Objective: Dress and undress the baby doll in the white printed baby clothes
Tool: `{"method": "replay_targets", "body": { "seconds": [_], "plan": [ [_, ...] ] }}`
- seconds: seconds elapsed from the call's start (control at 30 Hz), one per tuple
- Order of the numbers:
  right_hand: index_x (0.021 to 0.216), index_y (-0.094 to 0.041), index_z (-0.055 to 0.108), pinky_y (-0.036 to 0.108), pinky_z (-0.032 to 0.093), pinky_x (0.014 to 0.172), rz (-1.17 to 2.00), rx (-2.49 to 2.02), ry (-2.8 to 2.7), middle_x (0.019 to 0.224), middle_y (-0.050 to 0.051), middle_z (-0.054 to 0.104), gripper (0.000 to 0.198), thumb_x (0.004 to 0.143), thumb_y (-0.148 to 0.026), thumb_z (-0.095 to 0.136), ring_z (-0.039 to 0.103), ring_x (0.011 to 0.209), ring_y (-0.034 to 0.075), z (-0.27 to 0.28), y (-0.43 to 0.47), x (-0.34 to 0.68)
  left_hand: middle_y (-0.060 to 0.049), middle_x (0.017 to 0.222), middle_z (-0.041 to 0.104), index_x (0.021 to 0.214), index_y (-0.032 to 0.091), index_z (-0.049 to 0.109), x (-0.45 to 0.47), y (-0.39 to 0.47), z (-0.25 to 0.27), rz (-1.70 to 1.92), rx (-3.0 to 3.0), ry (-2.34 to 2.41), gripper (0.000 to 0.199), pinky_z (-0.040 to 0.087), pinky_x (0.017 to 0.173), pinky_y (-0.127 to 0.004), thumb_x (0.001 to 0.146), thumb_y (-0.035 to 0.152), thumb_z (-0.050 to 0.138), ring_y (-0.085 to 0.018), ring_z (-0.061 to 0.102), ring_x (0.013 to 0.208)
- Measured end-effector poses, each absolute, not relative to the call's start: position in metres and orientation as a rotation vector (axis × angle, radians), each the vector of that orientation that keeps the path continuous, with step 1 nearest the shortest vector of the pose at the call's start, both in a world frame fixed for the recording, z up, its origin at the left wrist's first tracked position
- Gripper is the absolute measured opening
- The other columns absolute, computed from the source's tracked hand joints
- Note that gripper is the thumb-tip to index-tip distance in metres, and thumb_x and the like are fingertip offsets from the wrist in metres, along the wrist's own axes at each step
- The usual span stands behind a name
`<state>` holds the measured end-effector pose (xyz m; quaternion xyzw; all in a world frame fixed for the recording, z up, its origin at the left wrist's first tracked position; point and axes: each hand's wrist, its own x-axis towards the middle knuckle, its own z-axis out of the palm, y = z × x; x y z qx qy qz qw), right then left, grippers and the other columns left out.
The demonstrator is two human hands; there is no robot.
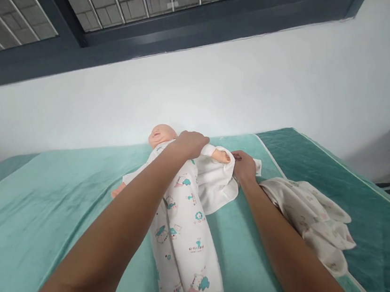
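A baby doll (162, 133) lies on its back, its head near the wall. It wears a white printed baby outfit (191, 203) with teal and pink animal figures. My left hand (193, 144) is closed around the doll's upper arm near the shoulder; the fingertips are partly hidden. That arm's bare doll hand (222, 156) points right, over a white baby garment (217, 186) spread beside the body. My right hand (244, 166) grips the edge of this white garment just past the doll's hand. The doll's other hand (118, 190) sticks out at the left.
A teal padded mat (73, 194) covers the surface, with a darker green band (374, 218) at right. A crumpled pale printed cloth (314, 221) lies beside my right forearm. Behind stand a white wall (111, 99) and a barred window with a dark frame (201, 26).
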<state>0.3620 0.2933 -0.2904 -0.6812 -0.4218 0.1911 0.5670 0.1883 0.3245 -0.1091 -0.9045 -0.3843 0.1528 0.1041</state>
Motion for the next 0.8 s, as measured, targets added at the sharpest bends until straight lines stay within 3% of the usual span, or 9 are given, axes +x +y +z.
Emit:
{"method": "replay_targets", "body": {
  "seconds": [0.23, 0.5, 0.67, 0.8],
  "plan": [
    [0.082, -0.018, 0.068, 0.035, 0.052, 0.077, 0.460, -1.455, -0.919, 0.077, 0.005, 0.070, 0.035, 0.058, -0.018, 0.043, 0.065, 0.075, 0.021, -0.293, 0.298, 0.362, -0.007, 0.105, 0.069, 0.111, 0.023, 0.058, 0.182, 0.328, -0.106, 0.411, -2.669, -1.228, 0.034, 0.047, 0.076, -0.033, 0.081, 0.007, 0.056, -0.022, 0.066, 0.090],
    [0.085, -0.018, 0.067, 0.035, 0.052, 0.081, 0.251, -1.073, -0.614, 0.080, 0.002, 0.067, 0.037, 0.057, -0.016, 0.042, 0.065, 0.078, 0.017, -0.273, 0.295, 0.366, -0.013, 0.112, 0.070, 0.120, 0.017, 0.057, 0.216, 0.330, -0.146, 0.399, -2.790, -1.155, 0.039, 0.050, 0.079, -0.038, 0.081, 0.021, 0.062, -0.029, 0.067, 0.100],
    [0.093, -0.020, 0.069, 0.039, 0.049, 0.091, 0.005, -1.162, -0.795, 0.097, 0.005, 0.070, 0.033, 0.074, -0.014, 0.043, 0.064, 0.096, 0.020, -0.255, 0.280, 0.354, -0.015, 0.118, 0.069, 0.119, 0.015, 0.060, 0.238, 0.316, -0.167, 0.347, -2.851, -1.223, 0.035, 0.048, 0.088, -0.042, 0.086, 0.027, 0.059, -0.031, 0.065, 0.110],
    [0.106, -0.021, 0.068, 0.041, 0.048, 0.095, 0.175, -1.227, -1.126, 0.113, 0.008, 0.069, 0.030, 0.085, -0.023, 0.048, 0.062, 0.108, 0.022, -0.252, 0.276, 0.340, -0.015, 0.120, 0.067, 0.116, 0.014, 0.062, 0.225, 0.300, -0.161, 0.155, -2.884, -1.242, 0.031, 0.046, 0.091, -0.043, 0.090, 0.027, 0.053, -0.031, 0.062, 0.112]
  ]
}}
